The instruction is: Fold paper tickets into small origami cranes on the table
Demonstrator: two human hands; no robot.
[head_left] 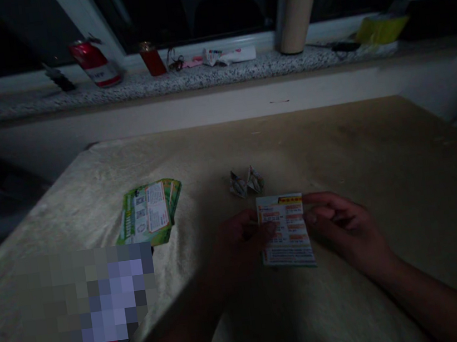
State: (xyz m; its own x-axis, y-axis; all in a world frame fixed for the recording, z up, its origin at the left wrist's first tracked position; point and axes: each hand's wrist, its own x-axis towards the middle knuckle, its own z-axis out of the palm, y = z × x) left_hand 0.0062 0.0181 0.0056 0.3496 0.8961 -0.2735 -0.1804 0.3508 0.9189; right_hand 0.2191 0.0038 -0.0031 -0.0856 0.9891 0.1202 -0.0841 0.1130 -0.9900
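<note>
From my end of the feed, I see the printed leaflet (291, 247) raised above the near middle of the worktop (335, 151), print side up. My left hand (248, 241) pinches its left edge, thumb on top; my right hand (342, 223) sits at the far right corner, thumb and forefinger at the edge — I can't tell whether they grip. Held from both sides, the sheet probably stays flat and steady. Just beyond stand two folded paper pieces (255, 181), likely set there to leave elbow room. The stack of green leaflets (145, 215) lies left, seemingly within easy reach; nearer, a pixelated item (115, 303) is unreadable. Past the worktop, a speckled windowsill (199, 79) carries a red can (96, 65) — dark window panes (186, 8) behind, the room dim.
</note>
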